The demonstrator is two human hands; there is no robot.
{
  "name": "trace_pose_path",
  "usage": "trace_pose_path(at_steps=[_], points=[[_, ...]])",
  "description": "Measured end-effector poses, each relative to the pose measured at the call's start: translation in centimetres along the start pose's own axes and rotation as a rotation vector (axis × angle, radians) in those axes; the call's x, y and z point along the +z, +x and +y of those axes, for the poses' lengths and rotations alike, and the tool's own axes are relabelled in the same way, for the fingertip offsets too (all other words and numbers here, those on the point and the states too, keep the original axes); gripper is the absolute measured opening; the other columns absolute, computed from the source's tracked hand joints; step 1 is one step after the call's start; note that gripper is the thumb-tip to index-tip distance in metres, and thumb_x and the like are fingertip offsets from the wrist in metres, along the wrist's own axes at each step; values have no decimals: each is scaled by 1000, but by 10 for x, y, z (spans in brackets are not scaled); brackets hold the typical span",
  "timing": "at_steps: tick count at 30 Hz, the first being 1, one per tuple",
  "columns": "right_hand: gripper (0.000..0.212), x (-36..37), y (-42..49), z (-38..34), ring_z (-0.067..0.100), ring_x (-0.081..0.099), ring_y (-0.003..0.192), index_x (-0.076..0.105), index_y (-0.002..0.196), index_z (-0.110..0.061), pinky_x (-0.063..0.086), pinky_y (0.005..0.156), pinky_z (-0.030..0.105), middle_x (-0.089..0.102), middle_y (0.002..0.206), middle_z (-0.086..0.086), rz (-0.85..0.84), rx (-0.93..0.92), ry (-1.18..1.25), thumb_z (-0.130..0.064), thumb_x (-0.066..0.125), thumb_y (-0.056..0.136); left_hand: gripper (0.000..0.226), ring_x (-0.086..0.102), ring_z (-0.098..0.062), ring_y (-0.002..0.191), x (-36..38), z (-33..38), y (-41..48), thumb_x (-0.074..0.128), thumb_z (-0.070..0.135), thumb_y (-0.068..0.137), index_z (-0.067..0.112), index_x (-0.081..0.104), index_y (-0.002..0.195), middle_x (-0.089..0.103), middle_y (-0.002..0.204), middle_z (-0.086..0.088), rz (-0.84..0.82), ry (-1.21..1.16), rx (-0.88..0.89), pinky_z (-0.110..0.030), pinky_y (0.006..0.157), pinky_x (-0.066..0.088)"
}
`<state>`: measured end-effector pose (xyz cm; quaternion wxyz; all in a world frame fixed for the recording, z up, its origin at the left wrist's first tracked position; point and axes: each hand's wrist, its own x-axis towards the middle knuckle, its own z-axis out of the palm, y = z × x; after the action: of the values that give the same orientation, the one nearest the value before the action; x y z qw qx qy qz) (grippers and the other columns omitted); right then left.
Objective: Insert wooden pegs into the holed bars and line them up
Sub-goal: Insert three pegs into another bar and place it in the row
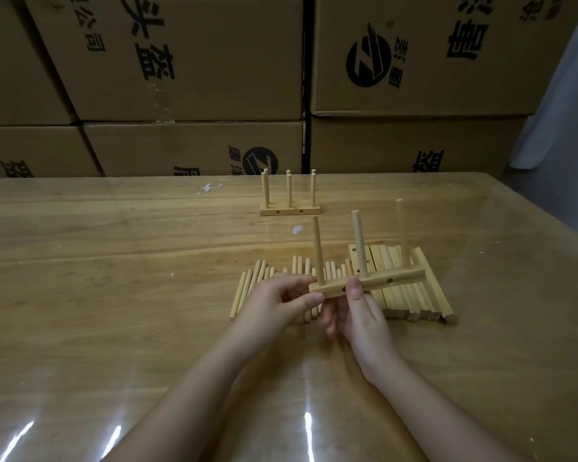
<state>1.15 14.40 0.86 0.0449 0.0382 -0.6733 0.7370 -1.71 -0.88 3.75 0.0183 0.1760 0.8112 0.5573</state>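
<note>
Now, with left hand [274, 301] pinching the bar [397, 278] at its end and right hand [364, 315] clamped mid-bar, hold it level and seat all 3 pegs [359, 241] fully.

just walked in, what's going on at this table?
A person is fitting pegs into bars by hand. The left hand pinches the left end of a bar held above the table; the right hand grips it near the middle. Three pegs stand in it. Below lie loose pegs and spare bars. Farther back stand finished bars, apparently two, one behind the other.
</note>
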Motion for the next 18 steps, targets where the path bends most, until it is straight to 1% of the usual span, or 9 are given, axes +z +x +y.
trace_pose_path(at_steps=[2, 4, 5, 7, 9, 11, 14, 16, 18], points=[[58, 1, -1, 1, 14, 53, 54, 59, 94, -4, 43, 51, 24, 59, 59, 0, -39, 19, -20, -56, 36, 84, 27, 56, 4, 72, -9, 0, 9, 72, 23, 82, 34, 64, 104, 62, 84, 8, 9, 99, 59, -11, 69, 44], [48, 1, -2, 1, 14, 54, 56, 55, 100, -12, 44, 54, 24, 59, 62, -2, -95, 22, -94, -54, 37, 84, 29, 56, 7, 74, -25, -4, 23, 70, 23, 83, 33, 63, 110, 62, 87, 9, 26, 170, 62, -11, 71, 45], [46, 2, -3, 0, 13, 54, 58, 55, 102, -17, 44, 55, 23, 59, 63, -3, -124, 23, -139, -55, 37, 83, 30, 57, 5, 78, -35, -8, 31, 68, 24, 85, 30, 62, 114, 63, 90, 9, 37, 205, 39, -13, 74, 46], [49, 2, -2, 1, 10, 54, 58, 57, 102, -23, 45, 57, 22, 59, 64, -5, -153, 31, -205, -63, 38, 79, 34, 60, -3, 90, -54, -20, 49, 65, 25, 87, 22, 61, 121, 65, 99, 7, 65, 270, -23, -20, 81, 50], [53, 3, -2, 2, 7, 55, 58, 57, 100, -28, 44, 58, 21, 59, 64, -6, -156, 36, -260, -70, 37, 74, 35, 61, -9, 97, -69, -37, 69, 63, 25, 89, 19, 60, 123, 65, 107, 4, 105, 350, -70, -25, 86, 50], [53, 4, -2, 4, 5, 55, 59, 55, 99, -32, 44, 58, 21, 60, 65, -8, -172, 16, -327, -74, 34, 73, 36, 60, -13, 104, -78, -54, 86, 62, 25, 90, 16, 59, 125, 65, 113, 0, 145, 411, -101, -31, 91, 50], [51, 5, -1, 6, 3, 56, 61, 53, 99, -37, 45, 59, 20, 62, 69, -9, -208, -16, -401, -75, 30, 74, 38, 58, -16, 112, -84, -72, 110, 61, 25, 92, 16, 57, 128, 63, 121, -3, 155, 387, -151, -31, 94, 47], [50, 4, 1, 7, 3, 58, 62, 52, 99, -39, 44, 59, 18, 63, 72, -11, -223, -10, -423, -76, 29, 74, 39, 55, -18, 117, -83, -80, 124, 59, 26, 93, 17, 55, 131, 60, 126, -5, 145, 389, -175, -34, 98, 44], [45, 3, 2, 6, 2, 58, 62, 53, 96, -39, 44, 58, 16, 63, 72, -12, -244, 2, -445, -73, 31, 76, 40, 53, -19, 120, -82, -86, 137, 59, 26, 94, 18, 54, 132, 58, 129, -5, 132, 390, -193, -34, 100, 41]])
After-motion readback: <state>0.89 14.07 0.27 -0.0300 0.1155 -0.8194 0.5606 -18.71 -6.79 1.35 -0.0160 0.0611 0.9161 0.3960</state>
